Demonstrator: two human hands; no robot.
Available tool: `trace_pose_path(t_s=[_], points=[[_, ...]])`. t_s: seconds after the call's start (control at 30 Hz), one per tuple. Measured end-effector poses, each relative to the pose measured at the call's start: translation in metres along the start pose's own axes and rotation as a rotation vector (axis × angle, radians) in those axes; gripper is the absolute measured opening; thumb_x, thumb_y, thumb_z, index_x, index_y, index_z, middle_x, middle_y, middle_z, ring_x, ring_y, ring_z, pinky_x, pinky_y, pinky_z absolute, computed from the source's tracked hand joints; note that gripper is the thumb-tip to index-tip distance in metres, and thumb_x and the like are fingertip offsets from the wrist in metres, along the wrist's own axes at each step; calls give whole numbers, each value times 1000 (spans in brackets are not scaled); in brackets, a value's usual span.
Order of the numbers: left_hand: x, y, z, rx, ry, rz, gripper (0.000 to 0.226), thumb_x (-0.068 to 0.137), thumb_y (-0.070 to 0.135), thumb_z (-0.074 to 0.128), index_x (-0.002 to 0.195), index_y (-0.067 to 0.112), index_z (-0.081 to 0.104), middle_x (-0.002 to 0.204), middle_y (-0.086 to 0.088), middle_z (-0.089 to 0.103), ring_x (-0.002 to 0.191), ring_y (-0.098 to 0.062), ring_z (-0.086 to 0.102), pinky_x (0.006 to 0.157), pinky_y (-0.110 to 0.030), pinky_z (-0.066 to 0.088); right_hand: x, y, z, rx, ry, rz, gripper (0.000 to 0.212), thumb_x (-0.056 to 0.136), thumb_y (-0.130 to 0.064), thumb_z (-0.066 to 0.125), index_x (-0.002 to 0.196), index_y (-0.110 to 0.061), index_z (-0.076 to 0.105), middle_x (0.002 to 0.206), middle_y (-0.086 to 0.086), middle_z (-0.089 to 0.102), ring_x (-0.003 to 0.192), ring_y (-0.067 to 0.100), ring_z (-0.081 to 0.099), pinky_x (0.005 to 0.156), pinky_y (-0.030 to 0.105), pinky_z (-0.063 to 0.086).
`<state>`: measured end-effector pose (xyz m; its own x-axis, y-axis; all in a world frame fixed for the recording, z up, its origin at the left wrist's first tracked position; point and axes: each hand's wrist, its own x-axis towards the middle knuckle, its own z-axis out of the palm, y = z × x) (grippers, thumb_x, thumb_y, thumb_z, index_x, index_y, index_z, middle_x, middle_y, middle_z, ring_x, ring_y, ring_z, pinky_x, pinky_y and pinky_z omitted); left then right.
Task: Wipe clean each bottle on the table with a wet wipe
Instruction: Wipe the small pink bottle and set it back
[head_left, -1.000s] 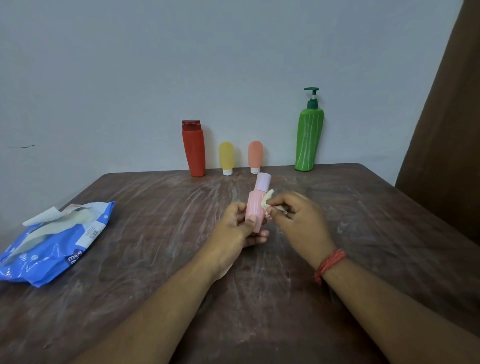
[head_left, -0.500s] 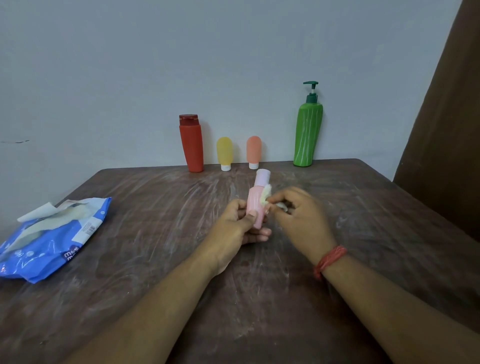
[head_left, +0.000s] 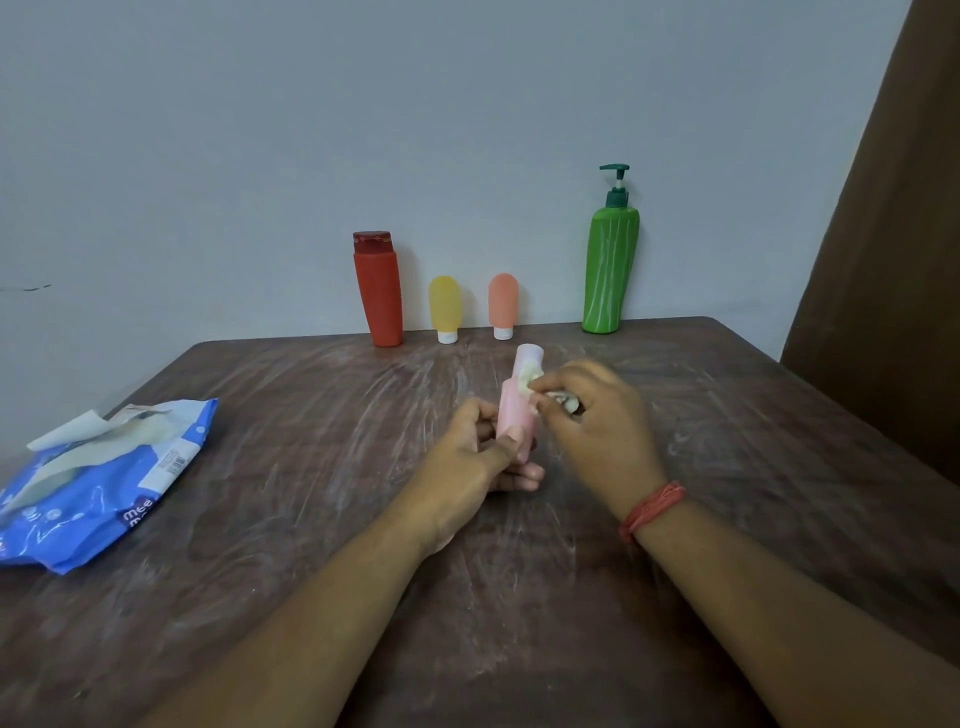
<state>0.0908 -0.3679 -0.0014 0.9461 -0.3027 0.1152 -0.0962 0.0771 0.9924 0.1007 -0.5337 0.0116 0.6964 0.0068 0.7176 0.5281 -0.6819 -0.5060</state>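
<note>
A scuffed brown worktop (head_left: 727, 467) is set against a pale grey wall (head_left: 363, 130); what seems a brown curtain (head_left: 893, 260) is seen at right.

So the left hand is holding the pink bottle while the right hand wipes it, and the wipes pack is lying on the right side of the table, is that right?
Not quite. The head view shows the blue wipes pack on the left side of the table. The rest holds: the left hand holds the pink bottle while the right hand rubs it with the wet wipe.
</note>
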Motion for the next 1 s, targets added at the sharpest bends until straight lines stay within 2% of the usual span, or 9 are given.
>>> trace_pose_path(t_s=[0.1,0.23,0.37,0.47,0.53,0.63,0.77,0.9,1.0], points=[[1,-1,-3,-7,11,11,13,103,12,53,115,8,49,95,-12,64,77,-23,68,77,-35,58,-7,-2,1,-33,-179,-105,11,84,-15,72,93,-20,75,93,-13,60,82,-1,56,72,13,43],[-1,1,2,273,-16,25,15,102,22,57,116,23,52,105,-8,71,79,-19,73,82,-32,59,3,5,-6,-56,11,15,11,84,-10,73,94,-16,75,94,-9,61,83,4,55,72,7,39],[-2,3,1,566,62,130,10,99,30,61,104,32,53,93,6,68,81,-9,67,67,-18,51,-4,2,-3,-142,-243,-210,16,89,-15,70,104,-18,75,98,-4,60,85,5,53,73,15,40],[1,2,1,755,110,188,19,97,30,63,114,28,55,97,14,61,85,-3,59,65,-16,44,7,7,-8,-187,-78,-54,18,91,-13,68,108,-13,74,97,1,60,82,8,49,69,21,35],[2,1,2,760,151,208,19,97,28,64,114,25,56,96,15,60,85,-2,58,65,-13,42,5,4,-8,-171,-125,-79,20,92,-12,66,110,-13,74,97,2,59,83,11,53,69,22,37],[3,1,1,763,182,250,9,96,23,65,100,20,58,88,11,62,78,-8,58,63,-13,42,-8,-7,-3,-185,-379,-286,24,94,-24,55,109,-18,74,95,-1,57,84,18,58,70,33,50],[3,6,3,836,232,232,22,94,29,69,111,22,58,92,15,56,79,-1,53,60,-14,36,9,4,-12,-294,-166,-72,23,96,-19,58,113,-14,73,100,4,58,87,21,58,72,32,47],[2,7,1,795,232,249,17,94,23,69,87,26,54,81,13,58,73,-8,55,60,-10,40,-10,-12,-6,-133,-389,-246,25,93,-18,61,116,-19,72,97,-5,55,88,5,51,75,13,39],[2,9,2,811,253,255,14,92,29,71,97,25,58,84,14,58,75,-4,55,60,-11,39,4,-2,-6,-232,-226,-113,22,95,-19,60,113,-17,73,93,-1,54,83,16,56,69,28,45]])
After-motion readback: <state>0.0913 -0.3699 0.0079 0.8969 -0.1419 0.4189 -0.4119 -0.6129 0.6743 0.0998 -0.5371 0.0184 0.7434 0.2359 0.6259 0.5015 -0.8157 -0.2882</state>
